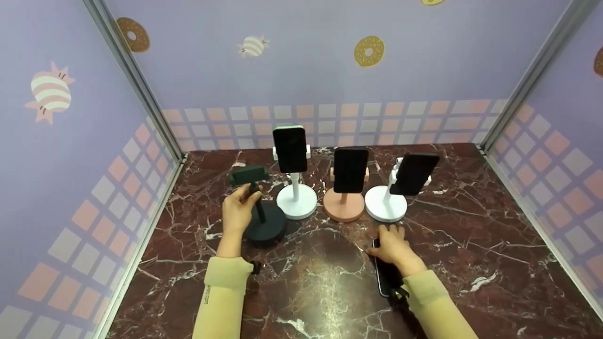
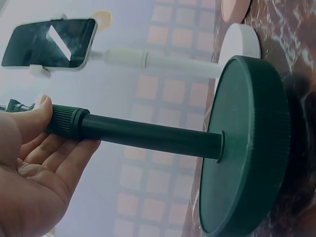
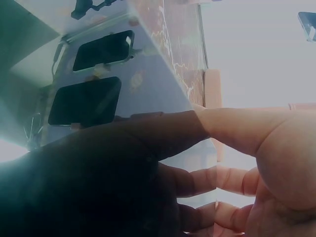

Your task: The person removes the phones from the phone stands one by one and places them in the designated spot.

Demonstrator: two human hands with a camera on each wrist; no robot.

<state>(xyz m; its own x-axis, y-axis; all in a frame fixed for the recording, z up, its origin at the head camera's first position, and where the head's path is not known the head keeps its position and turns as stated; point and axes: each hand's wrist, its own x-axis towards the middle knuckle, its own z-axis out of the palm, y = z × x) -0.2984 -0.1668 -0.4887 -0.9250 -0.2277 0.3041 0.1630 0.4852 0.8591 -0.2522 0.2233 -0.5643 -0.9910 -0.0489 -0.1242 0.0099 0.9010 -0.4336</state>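
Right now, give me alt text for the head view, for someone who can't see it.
A person's left hand grips an empty dark green phone stand by its post, while the right hand touches a phone lying on a dark red marbled table. Beyond, two white stands and a peach stand each hold another phone.

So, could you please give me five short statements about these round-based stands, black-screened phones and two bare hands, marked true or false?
1. The bare left hand holds the dark green, round-based stand. True.
2. That stand carries a phone. False: its holder has no phone.
3. A salmon-pink, round-based stand is between two white, round-based stands. True.
4. The bare right hand grips the salmon-pink stand. False: it touches a dark, flat-lying phone on the brown-red marbled table.
5. The rightmost white stand holds a black rectangular phone. True.
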